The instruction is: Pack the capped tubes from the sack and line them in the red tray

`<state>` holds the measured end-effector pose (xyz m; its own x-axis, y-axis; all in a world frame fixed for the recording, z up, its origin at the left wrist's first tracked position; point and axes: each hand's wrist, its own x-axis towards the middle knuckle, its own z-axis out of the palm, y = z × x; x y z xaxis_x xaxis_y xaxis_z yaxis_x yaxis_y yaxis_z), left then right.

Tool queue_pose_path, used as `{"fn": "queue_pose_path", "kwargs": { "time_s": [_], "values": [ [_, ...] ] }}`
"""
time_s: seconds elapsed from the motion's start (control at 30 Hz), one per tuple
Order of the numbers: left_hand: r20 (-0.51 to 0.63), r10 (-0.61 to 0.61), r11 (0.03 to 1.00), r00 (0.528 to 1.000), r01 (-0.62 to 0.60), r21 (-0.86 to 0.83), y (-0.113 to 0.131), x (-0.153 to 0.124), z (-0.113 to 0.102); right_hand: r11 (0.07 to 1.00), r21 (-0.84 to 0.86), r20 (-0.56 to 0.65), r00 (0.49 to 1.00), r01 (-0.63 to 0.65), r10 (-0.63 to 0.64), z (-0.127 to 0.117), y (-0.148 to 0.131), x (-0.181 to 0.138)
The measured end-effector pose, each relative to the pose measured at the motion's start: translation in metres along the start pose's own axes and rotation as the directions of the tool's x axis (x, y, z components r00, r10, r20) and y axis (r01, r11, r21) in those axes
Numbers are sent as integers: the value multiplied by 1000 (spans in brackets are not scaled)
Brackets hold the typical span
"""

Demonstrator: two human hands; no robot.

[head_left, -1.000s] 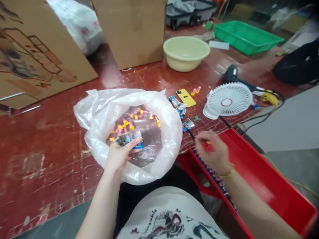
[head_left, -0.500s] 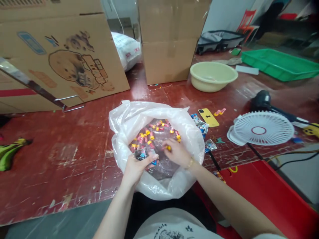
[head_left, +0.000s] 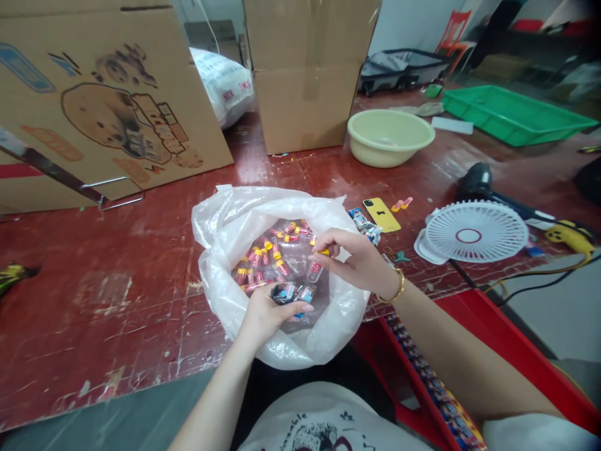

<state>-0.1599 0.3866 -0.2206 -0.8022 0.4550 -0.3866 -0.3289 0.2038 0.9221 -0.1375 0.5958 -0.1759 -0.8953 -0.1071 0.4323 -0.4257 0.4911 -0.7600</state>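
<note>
A white plastic bag (head_left: 213, 216) stands with its mouth rolled wide, and several small clear tubes with yellow caps and reddish-pink contents (head_left: 282, 268) lie inside. Over the near left part of the opening, my left hand (head_left: 272, 313) is closed on small blue-and-clear packets (head_left: 306, 293). My right hand (head_left: 350, 254) pinches the yellow cap of one capped tube (head_left: 315, 270) between thumb and fingers. That tube hangs tilted just above the packets; whether it touches them I cannot tell.
Right of the bag lie loose blue packets (head_left: 364, 222), a yellow phone (head_left: 382, 215) and a white fan (head_left: 476, 232). Farther back are a pale yellow basin (head_left: 392, 147), a green tray (head_left: 511, 128) and cardboard boxes (head_left: 305, 106). Bananas (head_left: 12, 275) lie far left.
My right hand has risen from inside the bag and now holds a capped tube by its cap. My left hand keeps the packets, now turned more into view. The camera has shifted slightly right.
</note>
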Motion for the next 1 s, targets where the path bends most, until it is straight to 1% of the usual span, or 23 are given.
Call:
{"fn": "queue_pose_path", "kwargs": {
  "time_s": [0.07, 0.13, 0.2, 0.3, 0.4, 0.43, 0.47, 0.5, 0.53, 0.6, 0.63, 0.67, 0.7, 0.77, 0.83, 0.9, 0.93, 1.0],
  "values": [
    [12, 12, 1000, 1000, -12, 14, 0, -1, 1, 998, 58, 29, 999, -30, 29, 3, 2, -1],
    [26, 40, 999, 999, -41, 30, -1, -1, 2, 981, 153, 25, 993, -120, 118, 8, 5, -3],
    [51, 56, 998, 997, -57, 19, -3, 0, 3, 941, 261, 15, 976, -214, 218, 12, 11, -6],
    [67, 23, 998, 997, -19, -53, -11, 3, 4, 903, 334, -23, 955, -272, 297, 15, 20, -9],
    [4, 17, 997, 1000, -16, -78, -19, 8, 3, 888, 351, -117, 927, -298, 357, 9, 25, -14],
    [-34, 28, 997, 999, -30, -73, -21, 10, 2, 871, 370, -122, 913, -322, 389, 8, 25, -16],
    [-77, 44, 997, 996, -49, -66, -23, 12, 2, 846, 392, -92, 899, -362, 428, 8, 24, -19],
    [-115, 59, 996, 992, -67, -62, -24, 14, 3, 810, 409, -23, 882, -421, 470, 9, 23, -21],
    [-143, 72, 995, 987, -81, -61, -24, 15, 3, 766, 413, 76, 857, -493, 510, 12, 20, -24],
    [-169, 102, 992, 980, -113, -62, -23, 17, 6, 679, 377, 274, 776, -630, 568, 24, 16, -30],
    [-171, 115, 990, 979, -128, -66, -21, 17, 8, 656, 349, 326, 743, -669, 584, 31, 14, -32],
    [-169, 121, 987, 978, -136, -81, -20, 17, 9, 649, 326, 342, 726, -687, 596, 37, 14, -33],
    [-167, 108, 986, 980, -127, -110, -19, 16, 10, 653, 315, 331, 725, -688, 604, 43, 14, -34],
    [-127, 25, 981, 992, -49, -189, -16, 12, 10, 668, 320, 290, 740, -672, 606, 50, 16, -34],
    [-42, -74, 971, 996, 63, -230, -15, 7, 8, 664, 344, 281, 747, -664, 603, 50, 20, -33],
    [21, -125, 968, 992, 127, -216, -15, 3, 5, 670, 365, 276, 762, -647, 585, 45, 22, -32],
    [29, -126, 969, 992, 130, -209, -16, 2, 4, 692, 375, 235, 786, -617, 572, 40, 22, -31],
    [0, -114, 972, 994, 111, -208, -17, 0, 2, 779, 361, 69, 848, -513, 526, 29, 20, -27]
  ]
}}
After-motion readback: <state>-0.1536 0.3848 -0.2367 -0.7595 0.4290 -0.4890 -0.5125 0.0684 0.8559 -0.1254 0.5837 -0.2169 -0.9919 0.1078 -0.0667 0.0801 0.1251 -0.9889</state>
